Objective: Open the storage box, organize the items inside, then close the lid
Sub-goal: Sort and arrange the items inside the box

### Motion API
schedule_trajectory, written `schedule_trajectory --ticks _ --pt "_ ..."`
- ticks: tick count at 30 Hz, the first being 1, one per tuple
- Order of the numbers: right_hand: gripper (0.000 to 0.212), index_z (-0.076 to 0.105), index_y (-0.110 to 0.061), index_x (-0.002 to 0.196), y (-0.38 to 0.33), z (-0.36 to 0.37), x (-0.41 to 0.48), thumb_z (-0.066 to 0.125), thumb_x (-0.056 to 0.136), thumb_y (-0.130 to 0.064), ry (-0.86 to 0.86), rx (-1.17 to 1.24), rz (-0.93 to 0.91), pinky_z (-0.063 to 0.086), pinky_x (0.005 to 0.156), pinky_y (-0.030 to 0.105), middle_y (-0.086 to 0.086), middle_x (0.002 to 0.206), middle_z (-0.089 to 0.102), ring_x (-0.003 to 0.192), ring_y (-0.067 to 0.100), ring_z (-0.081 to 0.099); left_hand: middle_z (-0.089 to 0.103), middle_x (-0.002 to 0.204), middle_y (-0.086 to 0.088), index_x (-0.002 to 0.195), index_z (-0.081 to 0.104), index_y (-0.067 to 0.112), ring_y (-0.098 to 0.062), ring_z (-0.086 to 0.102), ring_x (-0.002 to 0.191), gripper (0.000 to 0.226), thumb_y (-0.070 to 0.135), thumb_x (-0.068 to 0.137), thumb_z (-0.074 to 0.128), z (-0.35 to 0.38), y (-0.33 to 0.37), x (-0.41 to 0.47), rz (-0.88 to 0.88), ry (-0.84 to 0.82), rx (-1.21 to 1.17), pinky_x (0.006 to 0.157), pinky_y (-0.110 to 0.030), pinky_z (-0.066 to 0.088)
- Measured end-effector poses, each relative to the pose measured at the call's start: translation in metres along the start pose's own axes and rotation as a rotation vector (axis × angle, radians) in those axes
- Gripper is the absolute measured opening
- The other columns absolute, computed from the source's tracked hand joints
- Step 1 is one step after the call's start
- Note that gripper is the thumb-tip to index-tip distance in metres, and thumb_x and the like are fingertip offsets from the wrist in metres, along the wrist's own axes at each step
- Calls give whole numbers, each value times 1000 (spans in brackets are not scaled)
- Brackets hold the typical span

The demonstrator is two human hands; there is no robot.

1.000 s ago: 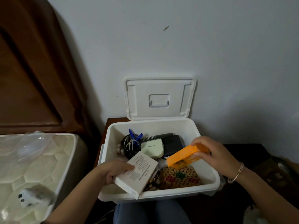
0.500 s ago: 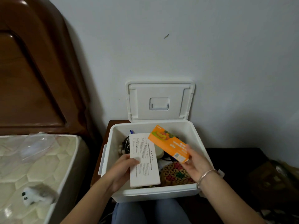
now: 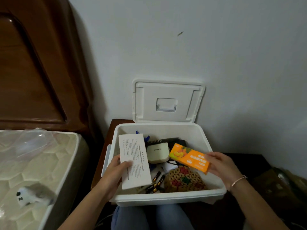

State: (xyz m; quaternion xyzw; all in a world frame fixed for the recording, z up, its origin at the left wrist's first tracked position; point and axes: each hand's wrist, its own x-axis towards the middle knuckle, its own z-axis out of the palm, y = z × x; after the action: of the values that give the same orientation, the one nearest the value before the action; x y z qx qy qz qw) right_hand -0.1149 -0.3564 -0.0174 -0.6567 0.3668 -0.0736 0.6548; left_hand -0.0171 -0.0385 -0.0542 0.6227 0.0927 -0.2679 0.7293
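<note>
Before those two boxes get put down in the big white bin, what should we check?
1. Lid open, leaning on the wall: ok.
2. Left hand grips the white box: ok.
3. Right hand holds the orange box: ok.
4. Bare floor in the storage box: not ok; batteries and a woven pouch lie there.
5. What lies under the white box: cannot tell.
</note>
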Motion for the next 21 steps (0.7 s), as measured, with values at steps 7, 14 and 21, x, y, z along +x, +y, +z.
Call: schedule_trajectory --ticks 7,14,21 --pt "20 65 -10 99 1 2 28 52 94 -24 -119 -1003 -130 43 77 28 9 100 65 94 23 60 70 111 0 116 53 28 -20 73 90 28 16 92 62 7 -14 6 31 -15 36 67 -36 60" --pt "24 58 -10 110 7 39 46 55 90 -23 -164 -1485 -160 44 77 27 11 111 62 103 26 59 71 110 2 114 54 30 -20 73 91 26 15 93 61 6 -17 8 49 -13 11 70 -37 60" --pt "36 54 -7 109 6 76 84 60 89 -36 44 -1134 -69 45 76 33 12 105 60 97 29 58 70 111 2 115 54 30 -19 73 90 28 15 94 60 6 -18 11 34 0 7 65 -32 59"
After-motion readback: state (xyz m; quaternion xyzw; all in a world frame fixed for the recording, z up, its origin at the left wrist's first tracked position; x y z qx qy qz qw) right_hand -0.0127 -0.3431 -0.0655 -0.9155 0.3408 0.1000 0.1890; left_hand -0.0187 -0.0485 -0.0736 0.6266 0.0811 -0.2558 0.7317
